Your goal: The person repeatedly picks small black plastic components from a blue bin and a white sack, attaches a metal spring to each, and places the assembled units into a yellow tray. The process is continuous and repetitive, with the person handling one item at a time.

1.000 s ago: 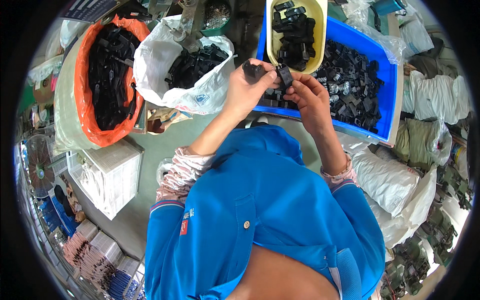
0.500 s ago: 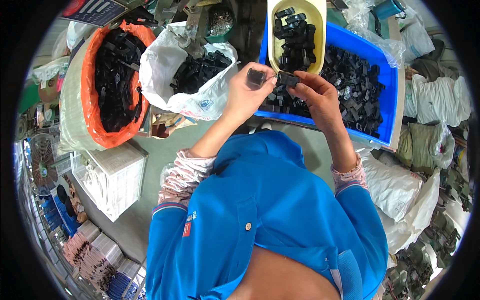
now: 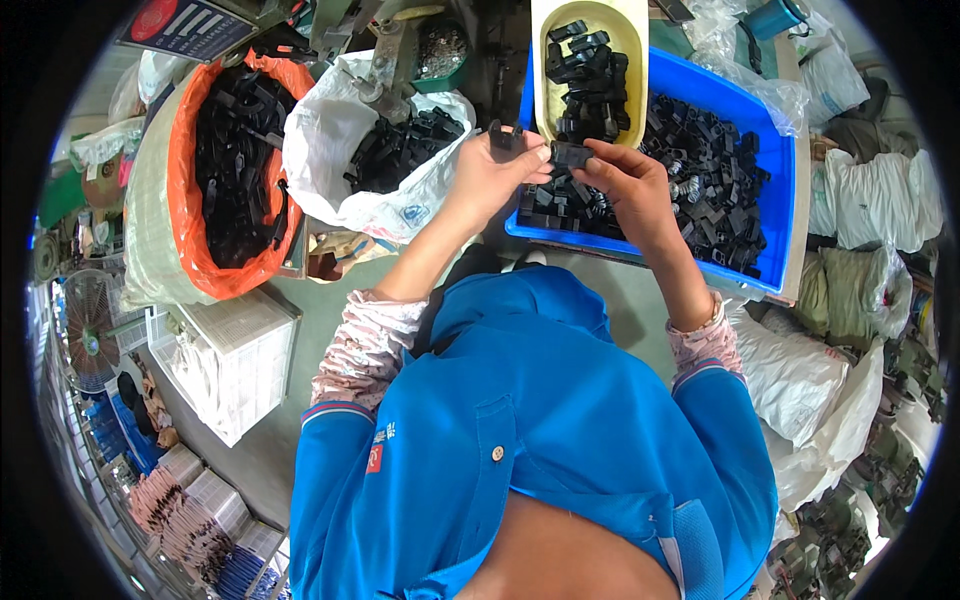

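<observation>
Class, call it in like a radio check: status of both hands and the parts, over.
Left hand grips a small black plastic part. Right hand pinches another black part against it, above the blue bin. Nothing between the hands.

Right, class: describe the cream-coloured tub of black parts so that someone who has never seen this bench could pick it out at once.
Find the big blue crate at the upper right, heaped with black plastic parts. The cream tub stands at the crate's upper left corner, just beyond the left hand and right hand. It is the only pale, oblong, hard-sided container; the neighbours to its left are a white bag and an orange-lined sack.
</observation>
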Demonstrator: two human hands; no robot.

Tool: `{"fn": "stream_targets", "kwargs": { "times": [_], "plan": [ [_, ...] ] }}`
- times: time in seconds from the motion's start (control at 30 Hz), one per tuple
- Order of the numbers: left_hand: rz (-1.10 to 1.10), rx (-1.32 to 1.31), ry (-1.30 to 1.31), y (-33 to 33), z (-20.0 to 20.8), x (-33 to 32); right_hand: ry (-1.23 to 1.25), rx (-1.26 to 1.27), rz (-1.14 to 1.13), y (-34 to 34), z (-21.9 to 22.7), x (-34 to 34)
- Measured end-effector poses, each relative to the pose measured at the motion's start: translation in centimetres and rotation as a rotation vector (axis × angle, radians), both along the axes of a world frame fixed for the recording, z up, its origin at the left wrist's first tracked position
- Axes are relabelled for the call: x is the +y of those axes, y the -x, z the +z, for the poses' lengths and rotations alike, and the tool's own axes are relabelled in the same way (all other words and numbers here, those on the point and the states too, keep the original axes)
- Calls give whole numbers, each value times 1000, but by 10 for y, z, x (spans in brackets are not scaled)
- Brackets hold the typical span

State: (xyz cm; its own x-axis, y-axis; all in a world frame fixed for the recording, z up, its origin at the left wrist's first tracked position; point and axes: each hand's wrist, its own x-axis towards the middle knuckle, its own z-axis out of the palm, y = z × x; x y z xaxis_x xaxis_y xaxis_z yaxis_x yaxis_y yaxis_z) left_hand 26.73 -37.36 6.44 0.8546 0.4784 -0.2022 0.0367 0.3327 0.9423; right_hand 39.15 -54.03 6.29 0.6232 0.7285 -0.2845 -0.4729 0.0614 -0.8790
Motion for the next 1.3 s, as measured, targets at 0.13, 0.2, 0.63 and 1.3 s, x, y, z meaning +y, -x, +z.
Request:
{"fn": "stream_targets", "kwargs": {
  "times": [0.13, 0.2, 0.63, 1.3],
  "plan": [
    [-100, 63, 180, 2, 4, 7, -76, 126, -11, -9, -6, -2],
    [-188, 87, 364, 6, 5, 21, -90, 158, -16, -13, -4, -6],
    [-259, 109, 416, 36, 16, 3, -149, 224, 141, -31, 16, -13],
    [-369, 129, 292, 42, 17, -9, 128, -114, 336, -43, 28, 5]
  ]
}}
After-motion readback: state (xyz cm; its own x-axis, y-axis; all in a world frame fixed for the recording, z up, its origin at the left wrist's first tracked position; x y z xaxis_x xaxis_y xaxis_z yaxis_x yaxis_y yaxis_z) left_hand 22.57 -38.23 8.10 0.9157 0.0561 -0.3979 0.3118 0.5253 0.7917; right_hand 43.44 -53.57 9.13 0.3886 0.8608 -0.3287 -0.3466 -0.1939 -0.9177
